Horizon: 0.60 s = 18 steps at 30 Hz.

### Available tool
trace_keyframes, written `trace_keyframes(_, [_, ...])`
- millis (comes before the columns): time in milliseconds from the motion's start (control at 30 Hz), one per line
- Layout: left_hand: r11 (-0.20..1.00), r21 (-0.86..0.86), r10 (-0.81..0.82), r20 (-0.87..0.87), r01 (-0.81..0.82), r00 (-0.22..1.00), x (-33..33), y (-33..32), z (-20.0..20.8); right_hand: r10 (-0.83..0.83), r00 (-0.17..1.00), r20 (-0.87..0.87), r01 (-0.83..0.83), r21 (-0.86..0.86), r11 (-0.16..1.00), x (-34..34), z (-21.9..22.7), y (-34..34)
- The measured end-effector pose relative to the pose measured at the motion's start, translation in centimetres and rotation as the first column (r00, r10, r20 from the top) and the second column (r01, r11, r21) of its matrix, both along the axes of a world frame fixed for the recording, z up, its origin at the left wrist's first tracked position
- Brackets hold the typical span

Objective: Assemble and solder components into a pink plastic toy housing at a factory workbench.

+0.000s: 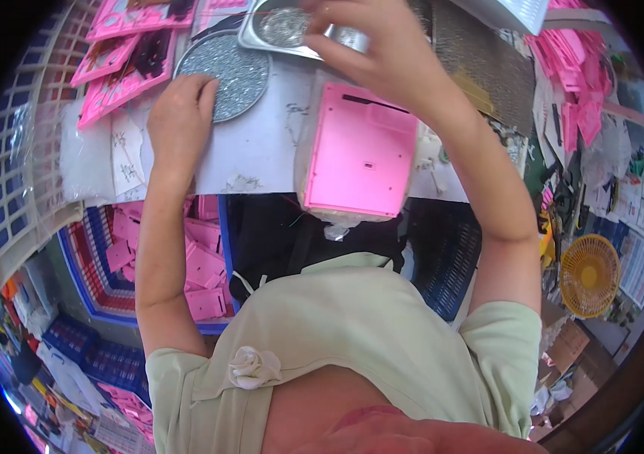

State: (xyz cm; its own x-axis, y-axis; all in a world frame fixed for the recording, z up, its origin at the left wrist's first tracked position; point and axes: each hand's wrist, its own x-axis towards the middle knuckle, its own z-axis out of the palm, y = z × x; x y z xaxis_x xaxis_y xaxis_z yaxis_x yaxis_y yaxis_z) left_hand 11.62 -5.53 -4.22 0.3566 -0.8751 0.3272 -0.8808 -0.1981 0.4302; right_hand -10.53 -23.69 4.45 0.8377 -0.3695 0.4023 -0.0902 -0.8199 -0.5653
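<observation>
Grip of the left hand (pixel 180 113) is narrow, thumb and fingers drawn together at the 8 o'clock side of a round tray (pixel 268 79); whether anything is pinched there cannot be told. Small silvery pieces (pixel 232 66) cover the tray's floor.

Taking the pink panel (pixel 360 163) as the clock's centre, the round tray sits at 10 o'clock and the right hand (pixel 378 41) hangs at 12. Its fingers bend over a rectangular metal tray (pixel 291 51) at 11 o'clock, which also holds small shiny bits. That grip is partly cut off by the upper edge, so I cannot tell if it holds something.

Lying flat at the near edge of the white worktop (pixel 265 166), the panel has a slim dark strip (pixel 373 103) along its 12 o'clock side and clear wrapping (pixel 337 230) showing below its 6 o'clock side.

Stacked pink frames (pixel 129 91) with dark parts stand at 10 o'clock, beyond the round tray. Down at 8, a blue-edged crate (pixel 226 238) contains loose pink pieces (pixel 204 268); at 4, well apart, is a yellow basket (pixel 590 276).
</observation>
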Motion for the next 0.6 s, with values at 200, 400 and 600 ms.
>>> trace_keyframes(200, [0.988,0.048,-0.131,-0.233,0.146,0.964,-3.2,-0.5,1.0,-0.431,0.894,-0.124,0.436,0.014,0.900,-13.0,-4.0,1.6])
trace_keyframes(400, [0.911,-0.040,-0.378,-0.475,0.409,0.795,-8.1,-2.0,2.2,-0.428,0.886,-0.176,0.438,0.021,0.899,-13.4,-5.4,2.2])
trace_keyframes(600, [0.881,-0.002,-0.449,-0.316,0.472,0.836,-9.7,-4.0,2.4,-0.342,0.890,-0.303,0.399,0.151,0.904,-13.6,-4.4,0.9])
